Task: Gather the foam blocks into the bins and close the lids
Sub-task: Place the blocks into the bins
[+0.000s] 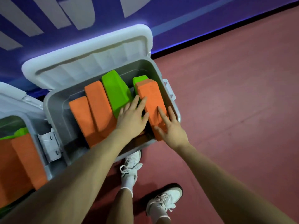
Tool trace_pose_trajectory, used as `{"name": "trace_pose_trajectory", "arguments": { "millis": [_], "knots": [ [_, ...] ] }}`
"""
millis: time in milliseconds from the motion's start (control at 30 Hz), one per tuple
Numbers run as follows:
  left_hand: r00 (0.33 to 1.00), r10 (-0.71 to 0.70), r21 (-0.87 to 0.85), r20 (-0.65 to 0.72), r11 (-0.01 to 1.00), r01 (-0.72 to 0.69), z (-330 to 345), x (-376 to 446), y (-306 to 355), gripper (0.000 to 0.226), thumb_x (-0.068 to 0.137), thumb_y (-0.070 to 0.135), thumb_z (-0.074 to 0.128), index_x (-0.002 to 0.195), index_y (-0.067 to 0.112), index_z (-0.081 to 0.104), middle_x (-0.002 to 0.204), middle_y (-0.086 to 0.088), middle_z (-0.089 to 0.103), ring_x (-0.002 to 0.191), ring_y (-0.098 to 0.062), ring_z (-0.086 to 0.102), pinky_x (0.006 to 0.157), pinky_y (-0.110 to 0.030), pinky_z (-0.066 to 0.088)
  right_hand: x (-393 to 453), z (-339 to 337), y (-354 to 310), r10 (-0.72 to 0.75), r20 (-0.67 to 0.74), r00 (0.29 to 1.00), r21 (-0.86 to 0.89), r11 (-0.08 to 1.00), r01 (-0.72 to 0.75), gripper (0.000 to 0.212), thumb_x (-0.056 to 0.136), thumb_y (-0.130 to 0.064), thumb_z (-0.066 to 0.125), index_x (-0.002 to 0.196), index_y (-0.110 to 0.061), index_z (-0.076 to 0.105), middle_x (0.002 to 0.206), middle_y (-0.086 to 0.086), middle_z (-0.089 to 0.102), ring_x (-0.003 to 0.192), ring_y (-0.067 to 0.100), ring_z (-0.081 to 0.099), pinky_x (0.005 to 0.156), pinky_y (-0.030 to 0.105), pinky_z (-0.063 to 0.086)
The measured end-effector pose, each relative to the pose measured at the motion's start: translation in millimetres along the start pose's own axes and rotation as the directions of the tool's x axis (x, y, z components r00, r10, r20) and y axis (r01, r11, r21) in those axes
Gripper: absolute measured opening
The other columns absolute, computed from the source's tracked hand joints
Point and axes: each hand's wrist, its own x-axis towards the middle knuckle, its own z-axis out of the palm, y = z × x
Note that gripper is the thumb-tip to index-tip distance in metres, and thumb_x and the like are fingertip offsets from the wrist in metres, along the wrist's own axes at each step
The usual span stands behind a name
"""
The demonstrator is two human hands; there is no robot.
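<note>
A grey bin [53,107] stands on the floor with its white lid [90,57] swung open against the wall. Inside stand two orange foam blocks [95,107] at the left, a green block [116,91] in the middle, and a small green block [139,79] behind an orange block [151,97] at the right. My left hand [131,120] lies flat with straight fingers on the green block's near end. With spread fingers, my right hand [169,126] presses on the right orange block. A second open bin [19,110] at the far left holds orange and green blocks [24,156].
The bins stand against a purple and white wall [178,16]. Red floor [234,94] stretches to the right. My two feet in white shoes [163,201] stand just in front of the bin. A metal latch [49,146] sits on the bin's left side.
</note>
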Motion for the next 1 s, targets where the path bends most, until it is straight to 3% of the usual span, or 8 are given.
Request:
{"name": "trace_pose_trajectory", "arguments": {
  "millis": [267,400,467,633,767,900,1000],
  "knots": [
    [0.995,0.018,0.113,-0.095,0.994,-0.007,13.6,-27.0,22.3,0.06,0.095,0.036,0.05,0.149,0.019,0.03,0.156,-0.016,0.02,0.137,-0.036,0.029,0.108,-0.045,0.027,-23.5,0.8,18.7,-0.009,-0.035,0.999,0.009,1.0,0.01,0.059,0.1,-0.045,0.039,0.15,-0.045,0.01,0.161,0.002,0.007,0.136,0.032,0.033,0.093,0.044,0.046],
    [0.987,0.071,0.135,-0.143,0.989,-0.052,-7.9,-52.6,43.6,0.058,0.083,0.027,0.069,0.136,0.01,0.051,0.141,-0.024,0.044,0.12,-0.042,0.05,0.095,-0.048,0.043,-58.0,-41.2,25.6,0.008,-0.086,0.996,-0.012,1.0,-0.009,0.058,0.1,-0.042,0.04,0.151,-0.043,0.012,0.159,0.001,0.016,0.131,0.03,0.036,0.091,0.043,0.046],
    [0.982,0.104,0.149,-0.16,0.986,-0.08,-26.2,-66.8,61.8,0.054,0.079,0.026,0.069,0.128,0.007,0.058,0.132,-0.025,0.053,0.112,-0.042,0.056,0.089,-0.049,0.048,-81.7,-68.5,29.4,0.03,-0.104,0.994,-0.019,0.999,-0.032,0.057,0.1,-0.041,0.04,0.151,-0.043,0.013,0.158,0.001,0.019,0.134,0.029,0.034,0.094,0.043,0.045],
    [0.967,0.187,0.082,-0.175,0.981,-0.175,-92.6,-107.0,141.9,0.049,0.081,0.024,0.065,0.127,0.007,0.06,0.132,-0.023,0.054,0.115,-0.041,0.054,0.093,-0.049,0.044,-161.1,-149.3,34.2,0.083,-0.202,0.976,-0.009,0.996,-0.086,0.054,0.1,-0.042,0.041,0.15,-0.043,0.019,0.155,-0.003,0.026,0.135,0.023,0.033,0.093,0.041,0.045],
    [0.922,0.351,0.112,-0.162,0.935,-0.336,-139.0,-134.2,208.7,0.049,0.079,0.034,0.047,0.115,0.008,0.067,0.118,-0.019,0.064,0.099,-0.037,0.064,0.082,-0.044,0.052,-231.7,-206.3,36.1,0.135,-0.277,0.951,-0.002,0.99,-0.141,0.053,0.1,-0.041,0.04,0.15,-0.04,0.023,0.155,-0.005,0.028,0.135,0.022,0.034,0.094,0.039,0.044],
    [0.864,0.488,0.076,-0.126,0.873,-0.482,-170.8,-161.8,276.7,0.047,0.09,0.03,0.052,0.132,0.01,0.056,0.139,-0.018,0.05,0.12,-0.037,0.052,0.103,-0.044,0.035,-296.1,-248.3,44.0,0.257,-0.384,0.887,0.065,0.966,-0.251,0.05,0.1,-0.039,0.042,0.148,-0.035,0.03,0.153,-0.005,0.031,0.134,0.023,0.036,0.094,0.037,0.043],
    [0.777,0.62,0.087,-0.108,0.784,-0.614,-182.1,-181.1,321.2,0.05,0.085,0.034,0.046,0.123,0.007,0.062,0.131,-0.02,0.057,0.109,-0.039,0.059,0.097,-0.046,0.042,-349.4,-260.7,53.9,0.378,-0.473,0.796,0.169,0.925,-0.339,0.048,0.1,-0.039,0.043,0.147,-0.032,0.035,0.152,-0.005,0.034,0.132,0.022,0.038,0.095,0.036,0.043]
  ]
}}
